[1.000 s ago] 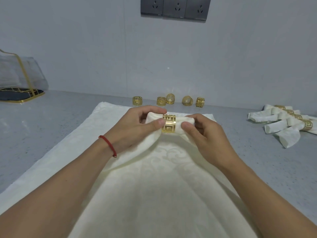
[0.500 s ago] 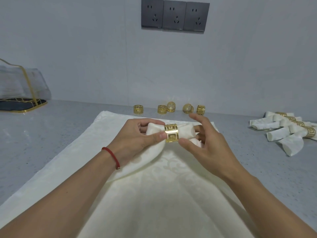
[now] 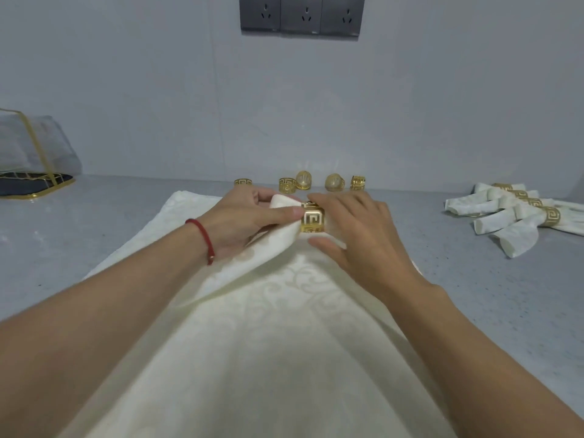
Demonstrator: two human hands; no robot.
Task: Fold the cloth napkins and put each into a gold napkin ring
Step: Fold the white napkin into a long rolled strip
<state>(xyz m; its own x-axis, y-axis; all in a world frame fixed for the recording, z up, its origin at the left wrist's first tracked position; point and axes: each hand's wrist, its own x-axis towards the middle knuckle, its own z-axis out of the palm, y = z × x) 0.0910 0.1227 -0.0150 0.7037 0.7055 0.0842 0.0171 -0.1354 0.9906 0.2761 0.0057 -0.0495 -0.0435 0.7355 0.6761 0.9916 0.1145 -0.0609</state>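
Hands [image 3: 249,216] pinching ringed napkin [image 3: 284,238]

A plain indoor workroom or staging area is suggested: a grey speckled counter [image 3: 94,235] is set against a bare wall, with dark power sockets [image 3: 301,14] mounted at twelve o'clock.

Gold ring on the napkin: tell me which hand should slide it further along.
Probably the right hand. It sits over the ring's right side, thumb below and fingers above the gold ring. The left hand already pinches the rolled napkin end, so it can anchor.
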